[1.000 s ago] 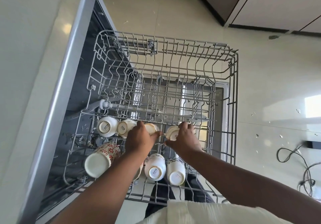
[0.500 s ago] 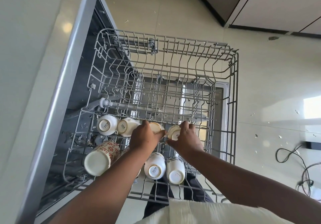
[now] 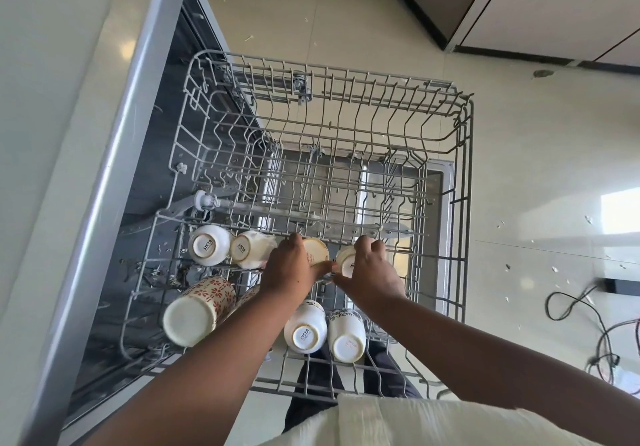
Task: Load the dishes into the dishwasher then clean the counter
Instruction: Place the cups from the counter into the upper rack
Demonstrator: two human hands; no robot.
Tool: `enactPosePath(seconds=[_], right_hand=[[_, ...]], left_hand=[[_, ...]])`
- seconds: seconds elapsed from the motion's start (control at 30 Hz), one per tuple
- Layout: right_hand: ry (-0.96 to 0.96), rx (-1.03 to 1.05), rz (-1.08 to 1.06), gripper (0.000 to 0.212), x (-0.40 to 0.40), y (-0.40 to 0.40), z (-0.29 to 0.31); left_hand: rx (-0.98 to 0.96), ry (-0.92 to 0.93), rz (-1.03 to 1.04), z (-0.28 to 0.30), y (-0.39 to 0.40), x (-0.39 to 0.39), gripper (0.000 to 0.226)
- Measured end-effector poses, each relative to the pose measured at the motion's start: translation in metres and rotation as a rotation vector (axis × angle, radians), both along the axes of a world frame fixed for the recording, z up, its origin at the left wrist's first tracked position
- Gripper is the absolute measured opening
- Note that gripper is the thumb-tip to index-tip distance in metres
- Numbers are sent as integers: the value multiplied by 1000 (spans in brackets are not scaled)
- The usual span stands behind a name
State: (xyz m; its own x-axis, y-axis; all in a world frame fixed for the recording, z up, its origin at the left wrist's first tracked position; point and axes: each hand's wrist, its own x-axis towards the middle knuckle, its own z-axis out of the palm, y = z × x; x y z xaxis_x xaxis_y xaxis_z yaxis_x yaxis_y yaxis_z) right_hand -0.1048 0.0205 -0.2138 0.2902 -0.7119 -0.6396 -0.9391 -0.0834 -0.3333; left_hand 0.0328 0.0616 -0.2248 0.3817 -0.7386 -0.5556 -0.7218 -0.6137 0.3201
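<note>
The grey wire dishwasher rack [image 3: 464, 175] is pulled out over the open door. Its near left part holds several upturned cups: two white ones [image 3: 209, 244] in the back row, a red-flowered mug [image 3: 197, 310], and two white cups [image 3: 306, 329] close to me. My left hand [image 3: 291, 267] grips a cream cup [image 3: 317, 251] in the back row. Beside it, my right hand [image 3: 367, 270] grips another cream cup [image 3: 346, 260]. The two hands nearly touch at the thumbs.
The far and right parts of the rack hold only bare tines. The pale counter edge [image 3: 114, 154] runs along the left. Black cables [image 3: 595, 328] lie on the tiled floor at the right, with crumbs scattered around.
Both hands and their cups have stayed in nearly the same place on the back row. The view shifted slightly.
</note>
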Motion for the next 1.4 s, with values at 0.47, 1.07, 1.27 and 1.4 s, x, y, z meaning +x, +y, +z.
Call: enactPosePath(seconds=[0.47,1.07,1.27,1.4], right_hand=[[56,57,-64,88,2,3,-2],[139,-73,229,93,-13,-6,9],[84,-183,268,82,-35,-23,27],[69,-273,281,70,-46,-34,41]], left_hand=[[-85,6,-3,-6,5,3,85],[-5,-54,-115,7,9,4,79],[-141,-253,-272,35,15,3,59],[-270,-323,-322,53,26,3,58]])
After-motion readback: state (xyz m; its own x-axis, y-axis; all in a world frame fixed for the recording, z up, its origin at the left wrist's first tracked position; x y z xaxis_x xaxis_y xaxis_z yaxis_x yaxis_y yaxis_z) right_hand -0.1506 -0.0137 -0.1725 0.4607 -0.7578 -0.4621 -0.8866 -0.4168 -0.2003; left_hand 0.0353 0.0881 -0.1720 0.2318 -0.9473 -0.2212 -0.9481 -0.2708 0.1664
